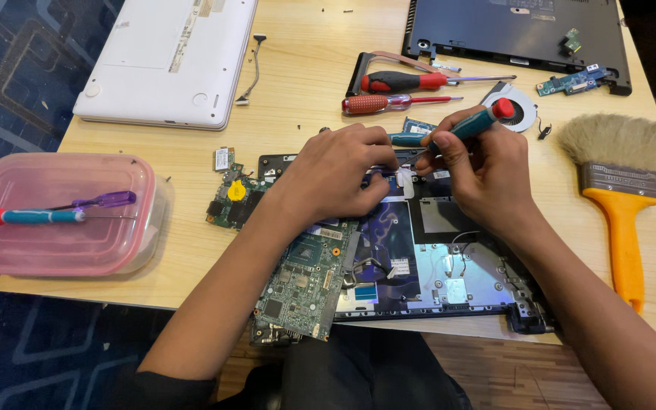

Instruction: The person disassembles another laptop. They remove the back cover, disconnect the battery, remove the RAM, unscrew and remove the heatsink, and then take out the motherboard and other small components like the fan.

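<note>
Teal screwdriver (471,124) in right hand (480,171), above opened laptop chassis (449,266).

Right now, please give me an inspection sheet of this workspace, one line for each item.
Surface: wooden table, small screws scattered.
Job's things: opened laptop, motherboard lifted at its left side; teal screwdriver.
Clutter: two red screwdrivers, brush, fan, white laptop, black cover, small boards, pink box with two drivers on its lid.
Grippers: left hand presses on the laptop; right hand holds the teal screwdriver.
Cables: loose grey cable beside the white laptop.
Surroundings: blue patterned floor.
</note>
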